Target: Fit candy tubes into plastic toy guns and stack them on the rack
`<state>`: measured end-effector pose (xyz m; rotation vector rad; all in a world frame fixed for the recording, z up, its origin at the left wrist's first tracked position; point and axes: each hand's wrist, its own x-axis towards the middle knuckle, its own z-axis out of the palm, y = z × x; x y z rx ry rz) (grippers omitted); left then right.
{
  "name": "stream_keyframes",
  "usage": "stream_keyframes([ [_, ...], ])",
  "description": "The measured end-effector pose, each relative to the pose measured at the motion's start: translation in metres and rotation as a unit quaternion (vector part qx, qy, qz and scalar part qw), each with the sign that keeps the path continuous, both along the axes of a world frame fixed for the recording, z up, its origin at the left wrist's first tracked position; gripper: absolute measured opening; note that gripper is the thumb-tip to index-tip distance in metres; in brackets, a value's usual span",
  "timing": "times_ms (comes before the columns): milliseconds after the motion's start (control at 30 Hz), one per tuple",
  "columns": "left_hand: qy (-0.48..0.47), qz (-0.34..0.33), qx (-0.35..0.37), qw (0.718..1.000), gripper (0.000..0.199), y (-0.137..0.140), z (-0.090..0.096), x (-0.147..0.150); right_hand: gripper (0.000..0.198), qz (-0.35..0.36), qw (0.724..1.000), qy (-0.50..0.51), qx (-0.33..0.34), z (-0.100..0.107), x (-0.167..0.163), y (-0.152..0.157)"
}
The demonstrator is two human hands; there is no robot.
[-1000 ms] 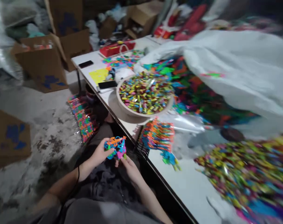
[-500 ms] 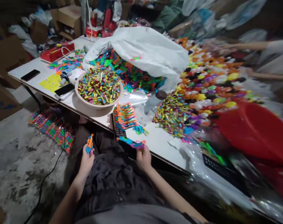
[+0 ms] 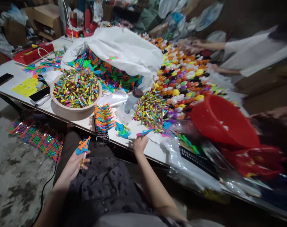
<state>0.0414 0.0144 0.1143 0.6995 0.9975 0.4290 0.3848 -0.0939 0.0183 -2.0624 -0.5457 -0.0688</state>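
In my left hand [image 3: 73, 164], held over my lap, is a small orange-and-blue plastic toy [image 3: 83, 146]. A short yellow-and-white stick-like piece [image 3: 83, 159] shows by the fingers of that hand, which are partly spread. My right hand [image 3: 140, 145] is closed at the table's front edge on a pink-and-blue plastic toy [image 3: 144, 133], partly hidden by the fingers. Left of it, several blue toys [image 3: 123, 130] lie on the table. Beside them a stacked row of orange-and-blue toys [image 3: 104, 116] rests on a black basket [image 3: 102, 137].
A bowl [image 3: 76, 109] of small colourful pieces stands near the front edge. Behind it a white sack [image 3: 124, 41] spills plastic parts. Right of that are a heap of small figures [image 3: 181, 75] and a red basin [image 3: 225, 121]. Another person's arm [image 3: 210, 46] reaches across the heap.
The view has swung right. My right hand has moved forward to the table edge with its toy. My left hand has turned, its fingers loosened, showing the orange-and-blue toy more fully.
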Motion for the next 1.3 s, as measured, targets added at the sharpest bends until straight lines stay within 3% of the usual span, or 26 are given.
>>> stream_keyframes([
  [133,0.001,-0.036,0.021,0.999,0.051,0.004,0.001,0.007,0.038,-0.044,0.994,0.073,0.072,-0.009,-0.024,-0.005],
  [267,0.005,-0.091,0.028,0.995,0.043,0.006,-0.002,0.012,0.040,0.014,0.979,0.132,0.158,-0.006,-0.055,-0.001],
  [467,0.019,-0.151,0.057,0.987,0.054,0.001,-0.011,0.027,0.029,0.150,0.972,0.138,0.120,0.007,-0.079,0.014],
  [567,0.020,-0.196,0.034,0.980,0.051,-0.003,-0.018,0.031,0.029,0.163,0.966,0.163,0.115,0.012,-0.083,0.028],
  [700,0.032,-0.213,0.081,0.973,0.041,-0.008,-0.026,0.031,0.033,0.173,0.959,0.200,0.105,0.011,-0.081,0.054],
  [867,0.026,-0.166,0.111,0.980,0.034,-0.005,-0.028,0.029,0.044,0.141,0.951,0.232,0.145,0.002,-0.071,0.082],
  [1033,0.007,-0.097,0.196,0.976,0.031,0.006,-0.034,0.046,0.039,0.151,0.949,0.238,0.145,-0.003,-0.072,0.095],
  [1200,-0.022,0.073,0.274,0.959,0.043,0.033,-0.052,0.084,0.035,0.146,0.966,0.200,0.072,-0.003,-0.075,0.096],
  [1300,-0.027,0.133,0.308,0.941,0.042,0.050,-0.064,0.108,0.028,0.196,0.964,0.174,0.050,-0.006,-0.073,0.093],
])
